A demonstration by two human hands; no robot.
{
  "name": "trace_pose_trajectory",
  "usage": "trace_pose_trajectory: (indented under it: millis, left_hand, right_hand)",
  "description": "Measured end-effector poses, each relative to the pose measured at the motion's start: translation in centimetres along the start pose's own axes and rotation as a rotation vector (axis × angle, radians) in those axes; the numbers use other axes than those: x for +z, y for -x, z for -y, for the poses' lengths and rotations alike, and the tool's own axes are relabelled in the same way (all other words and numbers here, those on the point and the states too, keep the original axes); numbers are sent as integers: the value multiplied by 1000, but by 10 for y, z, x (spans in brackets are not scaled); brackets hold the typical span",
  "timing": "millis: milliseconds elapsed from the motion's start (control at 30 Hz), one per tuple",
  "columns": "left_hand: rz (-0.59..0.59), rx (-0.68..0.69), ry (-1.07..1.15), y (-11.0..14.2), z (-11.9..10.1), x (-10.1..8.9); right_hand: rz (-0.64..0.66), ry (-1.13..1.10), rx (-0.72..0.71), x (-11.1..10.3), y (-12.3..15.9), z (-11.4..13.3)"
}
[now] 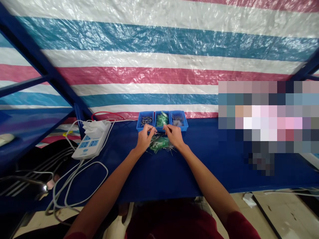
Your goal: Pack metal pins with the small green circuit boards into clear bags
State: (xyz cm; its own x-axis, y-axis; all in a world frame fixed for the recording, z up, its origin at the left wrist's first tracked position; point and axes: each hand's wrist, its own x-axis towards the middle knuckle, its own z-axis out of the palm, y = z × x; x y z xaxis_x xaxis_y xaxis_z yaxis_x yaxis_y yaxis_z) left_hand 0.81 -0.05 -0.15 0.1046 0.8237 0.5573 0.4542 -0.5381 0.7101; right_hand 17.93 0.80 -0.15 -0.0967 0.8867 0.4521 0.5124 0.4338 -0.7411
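Here, both bare hands meet at the far middle of the dark blue cloth-covered table, over a small heap of green plastic pieces and thin metal pins. The left hand sits at nine o'clock of the heap, its fingers curled with the tips drawn together near the thumb; whether they pinch a pin is too small to tell. The right hand sits at three o'clock of the heap, fingers likewise bent inward toward the left hand, and what lies between its fingertips cannot be made out either. The two sets of fingertips are near each other above the heap.

At twelve o'clock from the hands stand three small blue plastic bins in a row: the left bin holds dark metal pins, the middle bin holds green pieces, the right bin holds greyish parts. At nine o'clock, well apart from the hands, lies a white power strip with blue sockets, its white cables looping toward the table's near edge. A striped white, blue and pink tarpaulin hangs behind the bins.
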Motion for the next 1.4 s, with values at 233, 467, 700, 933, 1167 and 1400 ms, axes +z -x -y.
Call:
trace_pose_trajectory:
  millis: [233, 467, 700, 933, 1167, 1400]
  left_hand:
    - [83, 162, -149, -17, 2, 7]
    - [76, 171, -144, -7, 8, 4]
    - [-17, 129, -90, -4, -1, 2]
    - [20, 52, -60, -2, -7, -2]
    - [-45, -75, 131, -2, -4, 4]
    - [-54, -60, 204, -2, 0, 8]
  right_hand:
    - [-113, -31, 40, -8, 0, 1]
    - [109, -243, -3, -6, 3, -3]
    - [21, -271, 38, 0, 2, -8]
    - [65, -251, -42, -1, 5, -3]
    - [131, -275, -35, 0, 8, 2]
    - [65, -143, 32, 1, 6, -1]
